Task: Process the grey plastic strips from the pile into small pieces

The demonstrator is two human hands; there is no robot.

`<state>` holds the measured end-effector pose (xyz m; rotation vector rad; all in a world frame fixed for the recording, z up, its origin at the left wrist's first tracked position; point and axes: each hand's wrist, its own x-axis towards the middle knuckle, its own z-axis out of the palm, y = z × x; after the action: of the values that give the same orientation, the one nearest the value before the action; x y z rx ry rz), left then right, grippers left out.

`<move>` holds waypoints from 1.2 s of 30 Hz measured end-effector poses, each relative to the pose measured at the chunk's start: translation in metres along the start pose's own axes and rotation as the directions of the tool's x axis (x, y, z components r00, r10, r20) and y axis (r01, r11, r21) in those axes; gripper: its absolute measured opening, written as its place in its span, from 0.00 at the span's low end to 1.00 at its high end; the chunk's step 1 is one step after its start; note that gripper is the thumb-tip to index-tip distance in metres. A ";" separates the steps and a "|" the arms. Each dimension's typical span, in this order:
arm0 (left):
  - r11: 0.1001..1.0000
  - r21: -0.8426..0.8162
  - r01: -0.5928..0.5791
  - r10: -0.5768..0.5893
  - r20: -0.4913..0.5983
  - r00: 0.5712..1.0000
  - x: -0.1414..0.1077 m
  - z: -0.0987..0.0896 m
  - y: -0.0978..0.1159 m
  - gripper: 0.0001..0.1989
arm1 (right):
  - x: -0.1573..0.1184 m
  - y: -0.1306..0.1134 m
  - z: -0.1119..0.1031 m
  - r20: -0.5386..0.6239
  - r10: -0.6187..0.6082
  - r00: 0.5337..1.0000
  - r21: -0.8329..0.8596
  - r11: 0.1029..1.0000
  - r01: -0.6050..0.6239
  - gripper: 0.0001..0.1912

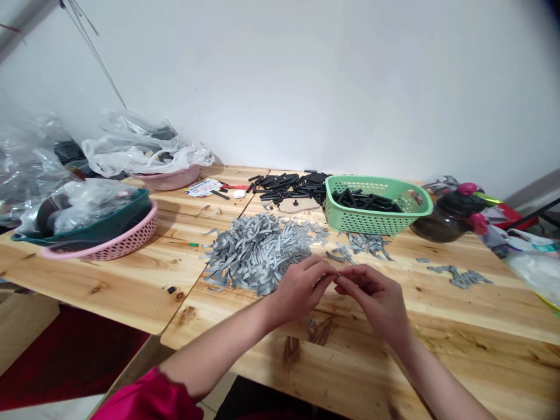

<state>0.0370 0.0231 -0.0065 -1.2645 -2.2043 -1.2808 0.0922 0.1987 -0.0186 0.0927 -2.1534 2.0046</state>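
My left hand (pixel 304 289) and my right hand (pixel 374 294) meet fingertip to fingertip above the wooden table (pixel 350 373). Both are closed in a pinch, and whatever lies between the fingertips is too small to make out. Just behind my left hand spreads a large pile of grey strips (pixel 249 251). A smaller group of grey strips (pixel 370 245) lies beyond my right hand, and some short grey pieces (pixel 464 277) are farther right. One tiny grey piece (pixel 311 322) rests on the wood below my left hand.
A green basket (pixel 371 223) holds black tubes, with more black tubes (pixel 291 185) heaped beside it. At the right stands a dark glass jar (pixel 446 219). Pink baskets (pixel 126 242) and plastic bags (pixel 144 149) are on the left. A white wall rises behind.
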 end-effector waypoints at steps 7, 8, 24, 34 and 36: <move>0.998 0.002 0.060 -0.060 -0.027 0.998 0.000 0.003 0.002 0.06 | -0.001 -0.003 -0.001 0.077 -0.026 0.997 -0.115 0.993 0.034 0.09; 0.997 -0.012 0.079 -0.079 -0.039 0.996 0.001 0.004 0.004 0.05 | -0.001 -0.004 -0.001 0.078 -0.027 0.997 -0.109 0.993 0.035 0.09; 0.904 -0.133 0.407 -0.419 -0.462 0.781 0.033 -0.032 -0.029 0.12 | 0.003 -0.007 -0.006 0.017 0.072 0.997 0.080 0.994 -0.073 0.14; 0.821 -0.343 0.457 -0.489 -0.008 0.872 0.018 -0.003 -0.018 0.14 | 0.006 0.006 0.000 -0.183 0.104 0.978 0.258 0.965 -0.055 0.11; 0.720 -0.489 0.493 -0.508 0.113 0.854 0.016 0.003 -0.010 0.14 | 0.006 0.004 0.001 -0.186 0.100 0.977 0.263 0.964 -0.049 0.10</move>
<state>0.0205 0.0320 -0.0032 -0.7729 -2.3664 -2.1876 0.0858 0.1984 -0.0219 -0.1479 -1.7945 2.2221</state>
